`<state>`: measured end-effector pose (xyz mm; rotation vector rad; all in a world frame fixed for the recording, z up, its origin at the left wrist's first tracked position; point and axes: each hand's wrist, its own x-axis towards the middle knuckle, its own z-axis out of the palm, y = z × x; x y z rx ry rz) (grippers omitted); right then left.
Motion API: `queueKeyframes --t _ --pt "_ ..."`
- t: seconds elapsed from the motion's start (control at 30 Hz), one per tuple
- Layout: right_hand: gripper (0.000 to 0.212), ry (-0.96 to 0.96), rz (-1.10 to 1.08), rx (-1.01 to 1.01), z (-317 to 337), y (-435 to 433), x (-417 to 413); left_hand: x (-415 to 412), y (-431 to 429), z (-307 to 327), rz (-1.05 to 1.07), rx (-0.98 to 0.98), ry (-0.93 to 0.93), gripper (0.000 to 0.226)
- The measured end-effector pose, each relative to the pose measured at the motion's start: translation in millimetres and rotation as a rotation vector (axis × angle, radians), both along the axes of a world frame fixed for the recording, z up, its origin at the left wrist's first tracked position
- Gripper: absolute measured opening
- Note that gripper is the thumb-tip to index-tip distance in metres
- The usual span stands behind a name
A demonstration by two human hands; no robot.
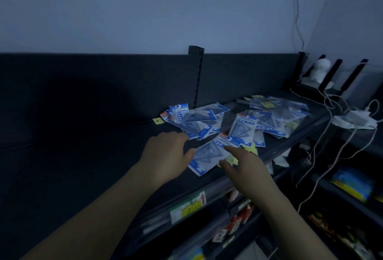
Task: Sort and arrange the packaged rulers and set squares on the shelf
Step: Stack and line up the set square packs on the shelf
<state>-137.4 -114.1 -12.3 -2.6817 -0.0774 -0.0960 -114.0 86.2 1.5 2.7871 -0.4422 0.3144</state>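
Several clear packets of set squares and rulers with blue and white cards lie scattered on the dark top shelf (83, 156). One heap (194, 118) sits near the back panel, another heap (275, 112) lies further right. A single packet (209, 154) lies at the shelf's front between my hands. My left hand (165, 156) rests on the shelf with its fingertips touching that packet's left edge. My right hand (246, 166) hovers at the packet's right side, index finger and thumb spread, holding nothing.
A black upright post (195, 73) splits the back panel. White cables and a power strip (352, 118) lie at the right end. Lower shelves (228, 218) hold packaged goods and price labels. The scene is dim.
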Motion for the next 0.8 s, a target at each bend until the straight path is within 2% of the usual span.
queueKeyframes --t 0.13,0.4,0.53,0.7,0.8 --pt "0.052 0.004 -0.068 -0.028 -1 -29 36 43 -27 -2 -0.043 -0.054 -0.007 0.026" --pt "0.050 0.037 -0.182 -0.005 -2 -77 96 125 -81 -11 -0.131 0.063 0.073 0.028" --pt "0.049 0.046 -0.167 0.020 -10 -100 126 158 -103 -19 -0.096 0.037 0.123 0.038" --pt "0.045 0.002 -0.091 -0.014 -12 -133 177 204 -113 -28 -0.002 0.031 0.100 0.034" --pt "0.043 -0.036 -0.002 -0.085 -10 -147 211 231 -106 -33 0.169 0.093 0.273 0.065"
